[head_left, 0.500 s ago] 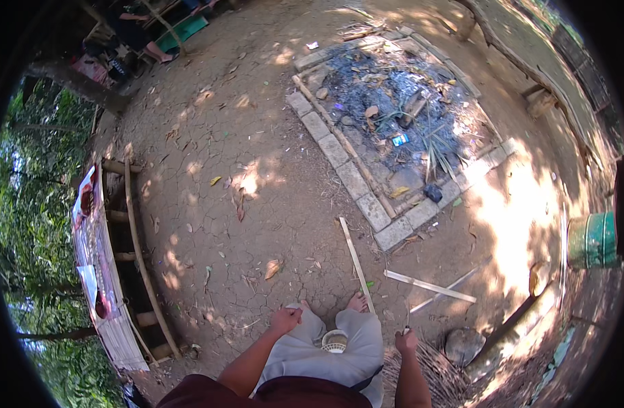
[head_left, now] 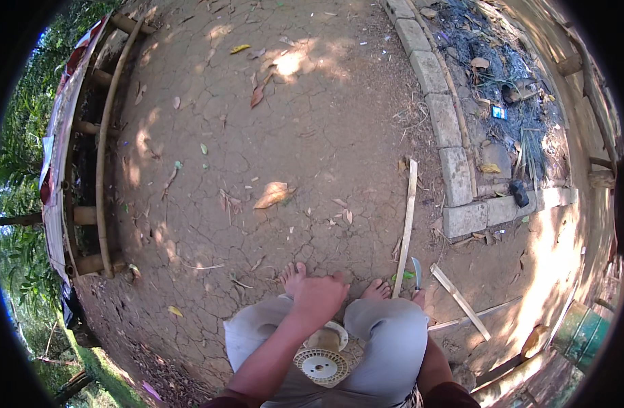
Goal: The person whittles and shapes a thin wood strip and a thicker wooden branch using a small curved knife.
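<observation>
The knife point(head_left: 416, 270) was held at the outer side of the right knee, its curved blade pointed up and away from the body. By that hold, it may be judged, the edge was kept clear of the trousers point(head_left: 386, 323) and the bare feet. The grip of the right hand point(head_left: 419, 297) was closed on the handle, which was mostly hidden by the fingers and the knee. The left hand point(head_left: 325, 296) was held above the gap between the knees, its back turned to the camera; because the fingertips were covered, whether that grip was open or closed, or whether anything was in it, could not be told.

A pale spool point(head_left: 321, 367) was placed between the thighs, probably so that it was kept within easy reach of both hands; whether it was rested on the ground or pinched by the legs could not be seen.

A long flat strip point(head_left: 406, 228) was laid on the bare earth with its near end just beside the right foot point(head_left: 376, 289), handy to the right side. Farther right, a shorter strip point(head_left: 460, 301) was laid across a thin strip point(head_left: 502, 307). All were kept outside the block edging point(head_left: 454, 180), by which the ashes point(head_left: 482, 51) were seemingly meant to be contained.
</observation>
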`<state>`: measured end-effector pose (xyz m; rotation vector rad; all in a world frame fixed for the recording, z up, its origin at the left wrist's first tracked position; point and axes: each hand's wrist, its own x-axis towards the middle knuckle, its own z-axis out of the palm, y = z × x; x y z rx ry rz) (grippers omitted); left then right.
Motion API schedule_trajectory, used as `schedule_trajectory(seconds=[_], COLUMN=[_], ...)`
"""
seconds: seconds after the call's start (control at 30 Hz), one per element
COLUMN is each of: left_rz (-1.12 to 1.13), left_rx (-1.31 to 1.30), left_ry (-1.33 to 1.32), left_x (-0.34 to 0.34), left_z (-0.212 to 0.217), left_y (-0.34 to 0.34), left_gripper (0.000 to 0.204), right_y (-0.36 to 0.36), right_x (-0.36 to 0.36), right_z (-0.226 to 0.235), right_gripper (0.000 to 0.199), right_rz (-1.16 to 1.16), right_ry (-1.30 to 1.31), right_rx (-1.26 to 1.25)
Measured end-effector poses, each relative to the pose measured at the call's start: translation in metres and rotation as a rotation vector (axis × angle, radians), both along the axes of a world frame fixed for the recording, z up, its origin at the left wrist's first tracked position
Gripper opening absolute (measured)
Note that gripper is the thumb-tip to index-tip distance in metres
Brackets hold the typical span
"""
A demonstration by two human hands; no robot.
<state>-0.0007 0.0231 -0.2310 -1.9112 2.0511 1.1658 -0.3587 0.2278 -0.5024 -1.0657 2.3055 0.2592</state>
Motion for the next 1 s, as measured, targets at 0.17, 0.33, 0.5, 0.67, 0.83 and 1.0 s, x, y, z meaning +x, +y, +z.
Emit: schedule_trajectory(seconds=[0.17,0.33,0.5,0.67,0.83,1.0], left_rz=[-0.008,0.042,-0.055,-0.157,-0.089,-0.074], left_rx=[-0.327,-0.356,-0.355,-0.462,-0.688,-0.79], left_ry=[0.063,-0.033,-0.046,-0.086,-0.058,-0.241], left_x=[0.019,0.032,0.034,0.023,0.011,0.048], left_z=[0.042,0.056,0.04,0.036,0.074,0.038], left_y=[0.028,0.067,0.096,0.067,0.058,0.02], left_gripper=[0.032,0.032,0.028,0.032,0.053,0.06], right_y=[0.0,-0.004,-0.045,-0.072,-0.124,-0.236], right_x=[0.025,0.012,0.004,0.001,0.019,0.075], right_z=[-0.062,-0.09,-0.04,0.091,0.205,0.25], right_gripper=[0.057,0.054,0.051,0.048,0.049,0.044], right_rz=[-0.031,-0.138,-0.213,-0.121,0.147,0.582], right_ry=[-0.06,-0.157,-0.152,-0.108,-0.264,-0.433], right_rx=[-0.137,-0.372,-0.63,-0.653,-0.629,-0.544])
